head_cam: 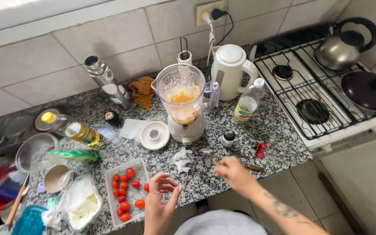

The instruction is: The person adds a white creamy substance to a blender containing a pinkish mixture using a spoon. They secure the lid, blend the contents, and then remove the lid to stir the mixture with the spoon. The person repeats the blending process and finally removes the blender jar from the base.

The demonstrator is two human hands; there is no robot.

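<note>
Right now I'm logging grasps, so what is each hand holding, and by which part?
The right hand grips one end of a brown wooden-handled knife lying on the counter. The left hand seems empty.

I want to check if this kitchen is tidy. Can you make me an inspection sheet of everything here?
Surface: speckled grey granite counter, crowded.
Job's things: clear plastic tray of red cherry tomatoes; white blender with orange puree in its clear jug, lid off; round white blender lid beside it.
Clutter: yellow oil bottle lying down, crumpled white tissue, small red clip, white electric kettle.
Hands: left hand empty, fingers curled, by the tray; right hand over a wooden-handled knife, grip unclear.
Cables: black and white plugs in the wall socket.
Surroundings: white gas stove, steel kettle, dark purple lidded pan.
</note>
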